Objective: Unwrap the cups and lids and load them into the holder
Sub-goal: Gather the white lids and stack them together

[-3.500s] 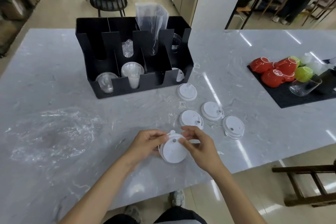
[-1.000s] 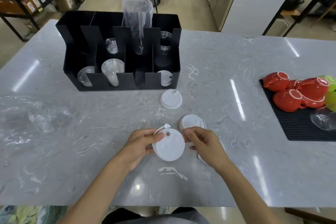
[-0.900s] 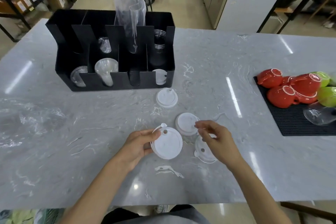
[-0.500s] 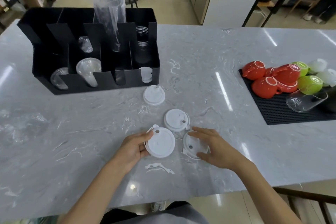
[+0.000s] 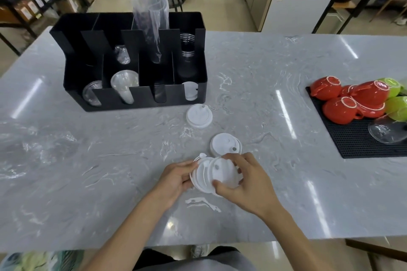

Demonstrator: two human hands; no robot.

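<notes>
At the near edge of a marble counter [image 5: 264, 77], a person gathers white lids into a stack [image 5: 217, 175], the left hand [image 5: 176, 179] closed on its left rim and the right hand [image 5: 244, 180] pressing another lid onto it, thumb below and fingers curled over the top. Both grips are full; neither hand is free. The step in hand appears to be collecting loose lids before loading; the next move would call for picking up the two lids lying flat, one [image 5: 225, 144] just beyond the hands and one [image 5: 199, 115] close to the holder [image 5: 132, 61], then carrying the stack to the front right slot, where a white lid [image 5: 190, 93] already stands. Clear cups fill other slots, and a clear sleeve [image 5: 152, 26] rises from the back row. Crumpled wrap [image 5: 37, 145] lies well to the left; red and green cups [image 5: 356, 99] rest on a black mat [image 5: 352, 141] at right. Nothing stands between hands and holder but the loose lids.
</notes>
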